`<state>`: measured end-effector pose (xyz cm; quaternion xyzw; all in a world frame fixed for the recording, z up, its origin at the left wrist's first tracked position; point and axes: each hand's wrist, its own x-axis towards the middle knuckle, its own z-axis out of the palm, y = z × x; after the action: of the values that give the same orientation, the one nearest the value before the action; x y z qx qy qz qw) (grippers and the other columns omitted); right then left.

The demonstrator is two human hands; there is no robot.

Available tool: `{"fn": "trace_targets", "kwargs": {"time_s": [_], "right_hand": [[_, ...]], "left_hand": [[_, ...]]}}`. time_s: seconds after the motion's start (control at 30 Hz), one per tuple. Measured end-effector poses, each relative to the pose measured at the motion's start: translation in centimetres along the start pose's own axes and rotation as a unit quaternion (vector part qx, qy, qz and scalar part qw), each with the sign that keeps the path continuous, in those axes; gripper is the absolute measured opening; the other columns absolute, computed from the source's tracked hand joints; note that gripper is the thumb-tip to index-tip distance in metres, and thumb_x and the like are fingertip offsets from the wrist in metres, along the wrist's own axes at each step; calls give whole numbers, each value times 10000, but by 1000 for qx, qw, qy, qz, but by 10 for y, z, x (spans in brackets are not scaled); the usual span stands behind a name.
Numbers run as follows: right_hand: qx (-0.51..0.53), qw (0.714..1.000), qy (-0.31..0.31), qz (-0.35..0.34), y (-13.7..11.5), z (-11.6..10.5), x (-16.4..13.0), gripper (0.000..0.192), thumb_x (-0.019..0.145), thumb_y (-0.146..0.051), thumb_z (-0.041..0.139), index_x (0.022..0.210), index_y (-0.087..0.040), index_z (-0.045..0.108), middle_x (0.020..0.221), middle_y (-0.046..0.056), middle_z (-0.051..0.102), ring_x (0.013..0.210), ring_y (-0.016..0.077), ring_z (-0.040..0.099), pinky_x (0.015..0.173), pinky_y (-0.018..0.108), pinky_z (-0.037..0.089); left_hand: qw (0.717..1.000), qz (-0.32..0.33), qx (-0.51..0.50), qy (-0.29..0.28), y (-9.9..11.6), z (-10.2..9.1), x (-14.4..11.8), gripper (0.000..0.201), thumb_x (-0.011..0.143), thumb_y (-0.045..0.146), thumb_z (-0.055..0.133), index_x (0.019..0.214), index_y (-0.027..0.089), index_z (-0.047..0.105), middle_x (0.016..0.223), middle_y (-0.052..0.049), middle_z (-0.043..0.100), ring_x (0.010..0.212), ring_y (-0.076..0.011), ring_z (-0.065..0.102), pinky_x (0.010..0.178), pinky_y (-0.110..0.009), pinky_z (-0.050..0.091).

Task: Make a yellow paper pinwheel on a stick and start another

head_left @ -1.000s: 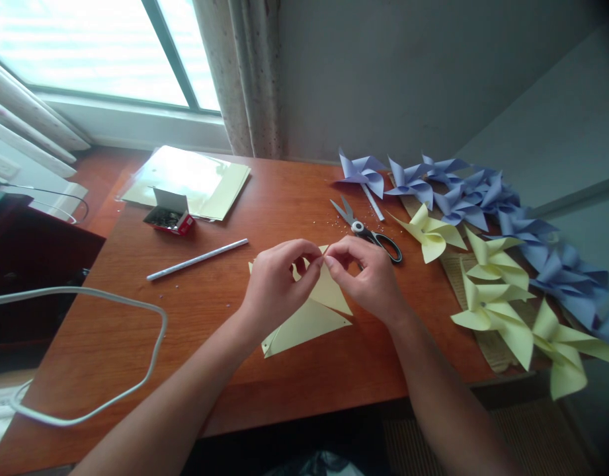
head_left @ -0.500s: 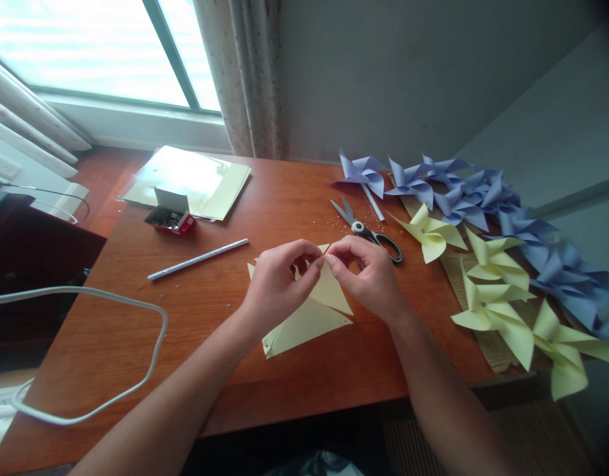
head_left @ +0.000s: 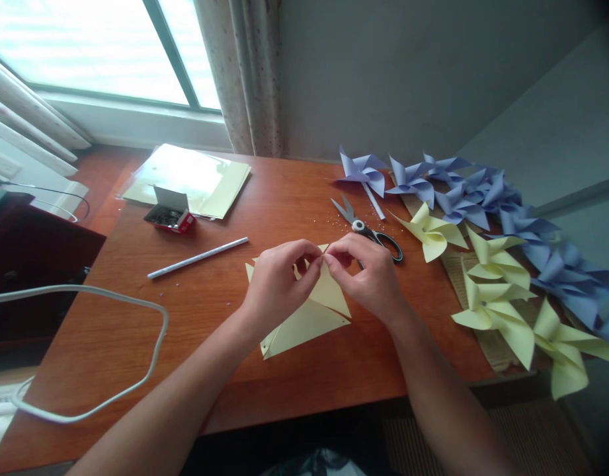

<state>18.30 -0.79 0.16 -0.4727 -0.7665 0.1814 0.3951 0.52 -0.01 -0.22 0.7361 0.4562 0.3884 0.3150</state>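
Observation:
A pale yellow sheet of paper (head_left: pixel 309 320), cut into triangular flaps, lies on the wooden table (head_left: pixel 185 330) in front of me. My left hand (head_left: pixel 274 284) and my right hand (head_left: pixel 368 271) meet over its middle. Both pinch folded-in tips of the paper between thumb and forefinger. The fingertips nearly touch each other, and the centre of the sheet is hidden beneath them. Black-handled scissors (head_left: pixel 368 231) lie just beyond my right hand.
Several finished yellow pinwheels (head_left: pixel 492 291) and blue pinwheels (head_left: pixel 463 192) lie along the right edge. A white stick (head_left: pixel 198 258), a small red box of pins (head_left: pixel 169 215) and a stack of paper sheets (head_left: pixel 195 178) sit at the left. A white cable (head_left: pixel 86 350) loops over the near left.

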Motion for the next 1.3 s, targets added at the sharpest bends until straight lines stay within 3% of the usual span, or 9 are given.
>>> {"fn": "trace_targets", "kwargs": {"time_s": [0.27,0.57,1.07,1.3], "right_hand": [[-34,999,27,-21,-3,4,-1,125,882,-132,592,803,-227,610,764,12,635,725,166,576,702,316,472],[70,996,8,60,-5,1,0,94,935,-208,594,872,-224,663,837,19,696,761,167,638,698,307,515],[6,999,54,-3,-6,8,-2,91,932,-187,615,881,-232,674,788,19,684,697,164,617,682,318,516],[-67,992,79,-75,-7,17,-9,162,939,-157,602,1014,-251,712,906,63,732,856,217,684,820,370,566]], "left_hand": [[997,41,58,28,1,3,-4,103,877,169,581,793,188,638,717,3,663,629,-112,572,596,-228,425],[992,-55,-107,35,0,0,0,72,872,223,648,829,170,671,663,6,638,579,-103,545,530,-211,420],[989,-72,-125,35,-4,2,0,85,863,247,668,826,171,679,680,-9,663,588,-109,559,522,-213,420],[987,-88,-123,60,-4,4,-1,87,839,249,681,820,165,682,686,-13,677,597,-114,584,532,-211,444]]}}
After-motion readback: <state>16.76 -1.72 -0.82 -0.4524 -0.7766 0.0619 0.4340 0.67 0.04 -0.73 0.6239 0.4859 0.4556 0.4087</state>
